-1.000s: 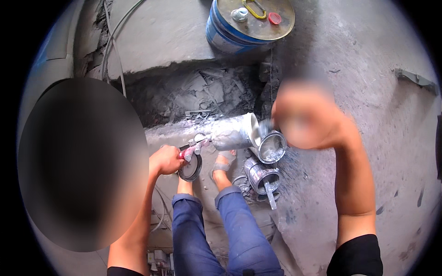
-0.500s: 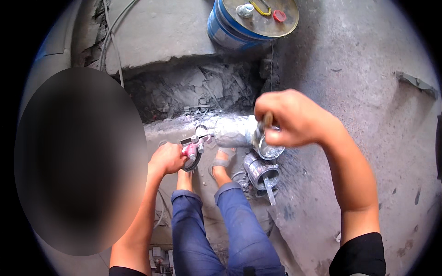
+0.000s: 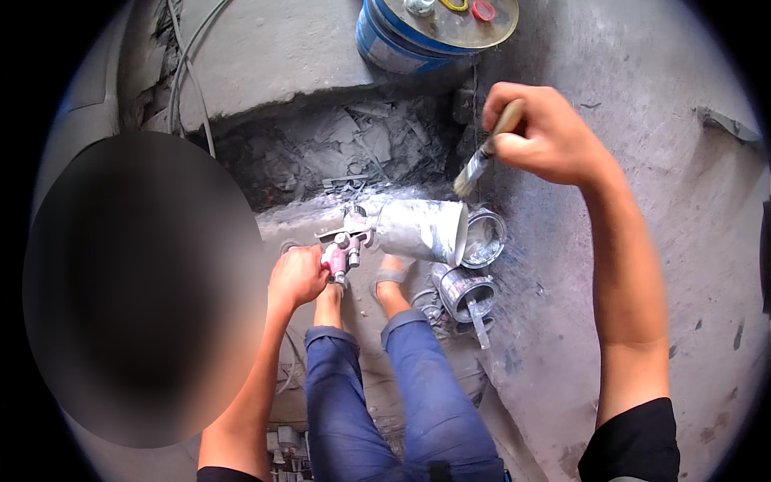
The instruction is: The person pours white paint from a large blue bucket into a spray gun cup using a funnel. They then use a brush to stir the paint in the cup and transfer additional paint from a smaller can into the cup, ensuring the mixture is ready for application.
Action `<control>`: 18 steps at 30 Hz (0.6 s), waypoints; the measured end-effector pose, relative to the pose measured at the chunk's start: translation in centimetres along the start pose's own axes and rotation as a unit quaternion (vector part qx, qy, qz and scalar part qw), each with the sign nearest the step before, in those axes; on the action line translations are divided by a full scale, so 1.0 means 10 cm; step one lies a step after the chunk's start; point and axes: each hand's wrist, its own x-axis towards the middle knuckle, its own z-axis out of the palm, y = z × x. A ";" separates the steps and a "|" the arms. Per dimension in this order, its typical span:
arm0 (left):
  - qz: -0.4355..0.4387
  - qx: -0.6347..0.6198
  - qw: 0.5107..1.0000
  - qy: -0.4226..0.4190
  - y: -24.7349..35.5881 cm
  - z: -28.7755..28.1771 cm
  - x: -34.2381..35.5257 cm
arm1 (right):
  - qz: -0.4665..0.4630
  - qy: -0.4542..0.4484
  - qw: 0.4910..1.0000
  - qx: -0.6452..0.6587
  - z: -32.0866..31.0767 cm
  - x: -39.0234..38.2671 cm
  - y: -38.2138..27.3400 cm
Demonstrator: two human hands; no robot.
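My left hand point(image 3: 299, 275) is closed round the pinkish handle of a spray gun point(image 3: 341, 251). The gun's paint-smeared cup point(image 3: 418, 231) lies on its side, its open mouth toward the right. Up and to the right of that mouth, my right hand point(image 3: 548, 135) grips a paintbrush point(image 3: 488, 153) by its wooden handle, bristles pointing down and left. The brush is apart from the cup. Just beyond the cup's mouth stands an open can point(image 3: 483, 239) with whitish residue inside. Below it sits another can point(image 3: 462, 291), with a flat stick point(image 3: 479, 324) leaning out.
A rubble-filled pit point(image 3: 337, 153) lies beyond the gun. At its far side stands a blue drum point(image 3: 401, 40) with small items, including a red cap point(image 3: 483, 10), on its lid. Hoses point(image 3: 181, 72) run down the left. A large blurred oval covers the left side.
My right hand has lifted the brush up and to the right, out from the cup's mouth. My left hand still holds the spray gun in nearly the same place.
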 end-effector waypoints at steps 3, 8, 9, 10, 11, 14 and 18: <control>-0.006 -0.012 0.999 0.031 -0.05 0.06 -0.04 | -0.105 -0.043 0.991 0.076 0.12 -0.14 -0.14; 0.012 -0.016 0.997 0.081 0.02 0.10 0.01 | -0.032 0.038 0.998 -0.036 0.03 -0.03 0.22; 0.013 -0.016 0.996 0.084 -0.01 0.12 0.00 | 0.015 0.044 0.999 0.006 -0.04 -0.06 0.15; 0.011 -0.017 0.996 0.088 -0.03 0.13 -0.02 | -0.003 0.040 0.993 0.109 -0.04 -0.13 0.12; 0.013 -0.021 0.995 0.101 -0.05 0.15 -0.02 | -0.022 0.035 0.977 0.211 -0.03 -0.19 0.09; 0.023 -0.029 0.992 0.125 -0.08 0.20 -0.01 | 0.027 -0.063 0.995 0.072 0.10 -0.19 -0.12; 0.032 -0.020 0.990 0.136 -0.06 0.18 -0.04 | 0.089 0.040 0.979 0.178 -0.08 -0.17 0.52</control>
